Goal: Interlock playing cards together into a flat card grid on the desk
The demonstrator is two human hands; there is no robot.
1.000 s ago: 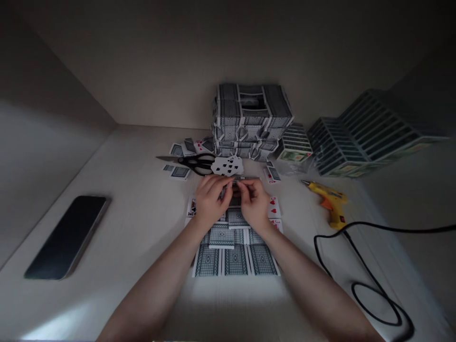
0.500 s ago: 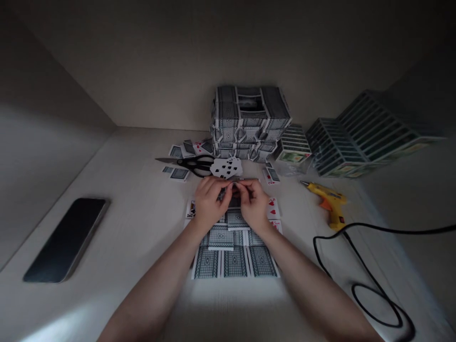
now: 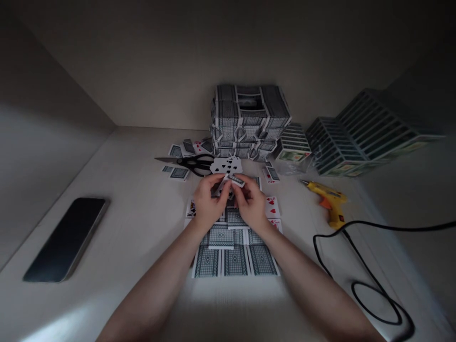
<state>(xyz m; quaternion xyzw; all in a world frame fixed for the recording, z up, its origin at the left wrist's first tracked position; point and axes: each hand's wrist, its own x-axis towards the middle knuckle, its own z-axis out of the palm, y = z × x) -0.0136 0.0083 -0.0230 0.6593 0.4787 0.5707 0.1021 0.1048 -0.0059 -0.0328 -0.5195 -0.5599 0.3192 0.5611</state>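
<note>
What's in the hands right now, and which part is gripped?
A card, seemingly folded, pinched near its edges by the left hand and right hand; the exact fold is unclear.

Held card (image 3: 236,180): bent, tilted, w/ patterned strip up along far R edge, above far part of card panel (image 3: 235,261). Panel: flat, overlapping, mostly gray-green backs up, 3 in nearest row; K card (image 3: 191,209) sticks out L, 5 card (image 3: 272,207) R.
</note>
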